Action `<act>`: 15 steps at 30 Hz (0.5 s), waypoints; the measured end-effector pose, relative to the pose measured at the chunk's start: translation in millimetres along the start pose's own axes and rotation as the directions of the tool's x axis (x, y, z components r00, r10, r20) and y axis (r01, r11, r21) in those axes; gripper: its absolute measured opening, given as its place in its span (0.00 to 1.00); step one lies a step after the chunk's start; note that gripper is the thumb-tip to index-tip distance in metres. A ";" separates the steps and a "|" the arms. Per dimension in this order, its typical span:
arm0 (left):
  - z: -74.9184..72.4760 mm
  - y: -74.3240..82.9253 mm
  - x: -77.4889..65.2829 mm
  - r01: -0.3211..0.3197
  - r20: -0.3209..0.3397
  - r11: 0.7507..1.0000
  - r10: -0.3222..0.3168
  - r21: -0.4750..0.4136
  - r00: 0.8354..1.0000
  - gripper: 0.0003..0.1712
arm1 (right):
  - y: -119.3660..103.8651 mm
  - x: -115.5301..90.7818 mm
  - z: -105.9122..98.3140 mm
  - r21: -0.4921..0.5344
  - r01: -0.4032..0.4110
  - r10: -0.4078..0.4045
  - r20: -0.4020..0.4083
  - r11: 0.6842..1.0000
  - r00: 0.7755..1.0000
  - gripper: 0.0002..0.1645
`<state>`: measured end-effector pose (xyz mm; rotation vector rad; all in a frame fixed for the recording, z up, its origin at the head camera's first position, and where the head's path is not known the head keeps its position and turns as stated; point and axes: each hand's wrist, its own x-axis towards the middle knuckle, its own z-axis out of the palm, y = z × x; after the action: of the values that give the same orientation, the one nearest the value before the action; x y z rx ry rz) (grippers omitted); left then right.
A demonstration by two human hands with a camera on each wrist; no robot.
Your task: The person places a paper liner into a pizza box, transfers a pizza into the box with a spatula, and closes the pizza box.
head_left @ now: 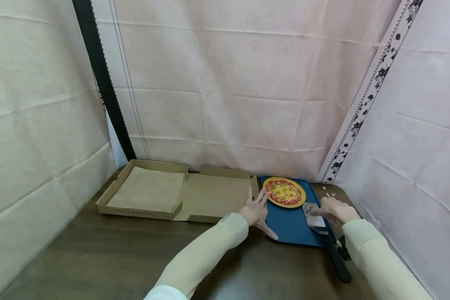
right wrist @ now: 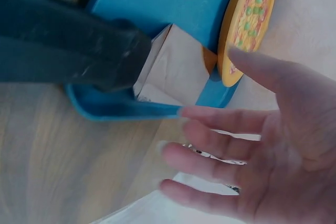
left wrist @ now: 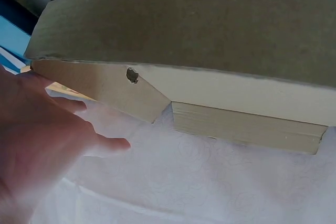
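Note:
A blue tray [head_left: 290,229] lies on the table's right side, bearing a toy pizza [head_left: 285,191] with a yellow rim toward its back. A spatula with a metal blade and black handle [head_left: 337,262] slants over the tray's right part, its handle reaching past the near edge. My left hand [head_left: 256,211] is at the tray's left edge with fingers spread; in the left wrist view the box partly hides where they touch. By the tray's right edge, my right hand [head_left: 337,210] has fingers extended near the spatula blade [right wrist: 178,69]. It grips nothing.
An open cardboard pizza box [head_left: 213,193] lies left of the tray, with a paper sheet [head_left: 148,189] in its left half. Small pale scraps [head_left: 328,194] lie behind my right hand. A dark object [head_left: 343,248] is partly hidden beside the spatula handle. Cloth walls [head_left: 225,83] enclose the table.

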<state>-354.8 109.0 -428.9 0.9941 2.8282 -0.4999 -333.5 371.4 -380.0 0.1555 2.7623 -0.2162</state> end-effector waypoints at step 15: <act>2.2 0.9 4.7 -0.019 -0.017 0.999 0.019 0.049 1.000 0.55 | 8.1 -15.5 18.4 -0.212 -0.163 0.225 0.314 0.964 0.923 0.45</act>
<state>-358.0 111.7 -432.1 1.0379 2.8316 -0.5632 -311.6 375.0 -392.4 0.3131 2.3906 0.0598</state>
